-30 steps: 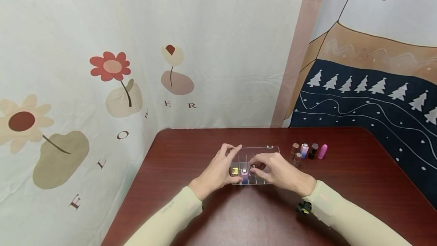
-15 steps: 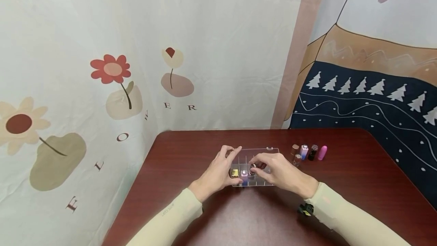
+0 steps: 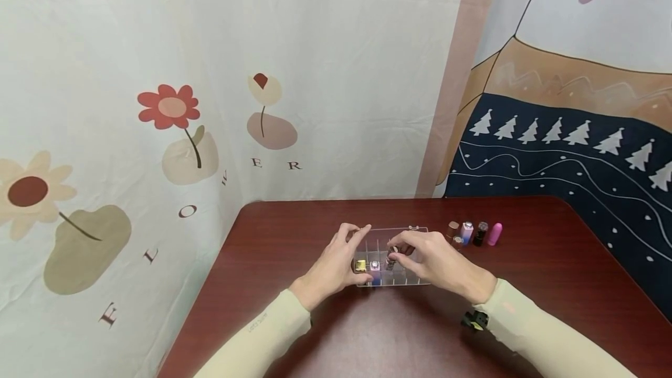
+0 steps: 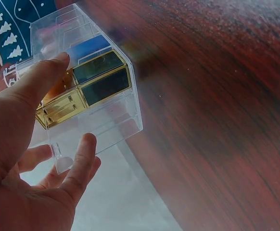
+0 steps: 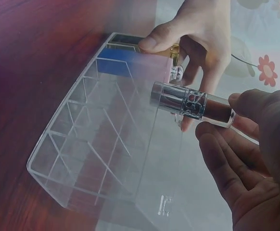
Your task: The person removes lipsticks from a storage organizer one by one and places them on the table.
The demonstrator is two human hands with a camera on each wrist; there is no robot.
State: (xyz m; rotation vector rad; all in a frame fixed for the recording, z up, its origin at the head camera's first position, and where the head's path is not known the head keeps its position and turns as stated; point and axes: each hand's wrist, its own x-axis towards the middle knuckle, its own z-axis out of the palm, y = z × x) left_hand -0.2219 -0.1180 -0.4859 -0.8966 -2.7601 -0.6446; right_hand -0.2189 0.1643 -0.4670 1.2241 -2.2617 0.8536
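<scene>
A clear divided lipstick organizer (image 3: 415, 276) stands on the table. My left hand (image 3: 329, 262) holds its left end, thumb on the near side and fingers round the far side. Inside, a gold-and-black lipstick (image 4: 101, 79) fills the end compartment, beside a pink-and-blue lipstick (image 5: 135, 67). My right hand (image 3: 433, 258) pinches a lipstick (image 5: 193, 103) between thumb and fingers by its clear end, which shows a dark red-brown core. That lipstick's silver end points at the open side of the organizer, right at the compartment past the pink-and-blue one. Further compartments show nothing inside.
To the right of the organizer stand several lipsticks: a brown one (image 3: 452, 228), a brown one with a silvery top (image 3: 458, 241), a pink-and-blue one (image 3: 466, 231), a black one (image 3: 480, 234) and a bright pink one (image 3: 495, 234). Printed curtains (image 3: 341, 74) hang behind the table (image 3: 294, 220).
My right hand has risen slightly and shifted right, and more of the lipstick it pinches shows above the organizer. The left hand keeps its hold.
</scene>
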